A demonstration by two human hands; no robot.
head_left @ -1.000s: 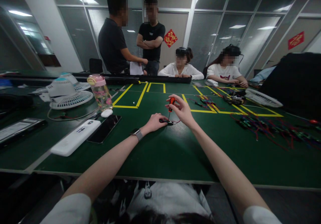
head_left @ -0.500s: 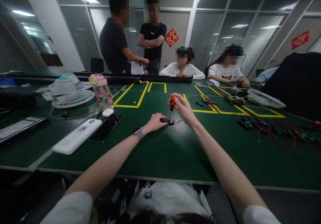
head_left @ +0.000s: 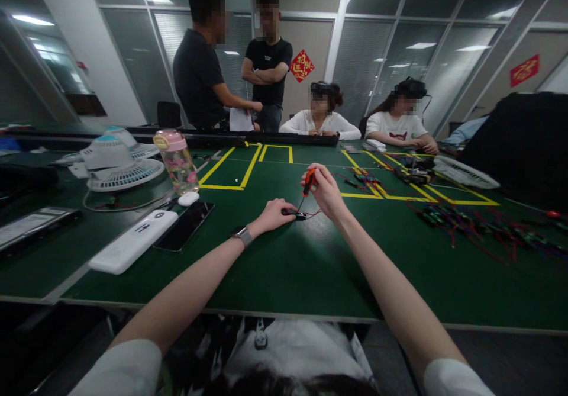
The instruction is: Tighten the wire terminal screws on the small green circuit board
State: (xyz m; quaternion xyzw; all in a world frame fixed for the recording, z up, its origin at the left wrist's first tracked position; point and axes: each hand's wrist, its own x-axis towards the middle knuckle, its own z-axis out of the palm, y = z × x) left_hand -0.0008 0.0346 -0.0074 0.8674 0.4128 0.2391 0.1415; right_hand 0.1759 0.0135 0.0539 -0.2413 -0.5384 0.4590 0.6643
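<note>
In the head view my right hand [head_left: 327, 190] is closed around the orange and black handle of a screwdriver [head_left: 309, 182]. The thin shaft slants down to the left, and its tip is at or just above a small dark electronic part [head_left: 300, 216] on the green table. Whether the tip touches it I cannot tell. A thin red wire runs from that part to the right, below my right hand. My left hand [head_left: 273, 215] rests on the table, its fingers closed on the part's left end, which they partly cover.
Left of my hands are a black phone [head_left: 185, 227], a white power bank-like device [head_left: 133, 242], a pink-lidded bottle [head_left: 176, 162] and white fans [head_left: 122, 162]. Bundles of wired boards [head_left: 483, 227] lie to the right. Yellow tape [head_left: 251, 168] marks the table. Several people are across it.
The screwdriver has tilted: its handle leans further to the right, while the tip stays near the small part. My left hand holds its place on the part. The whole view has shifted slightly.
</note>
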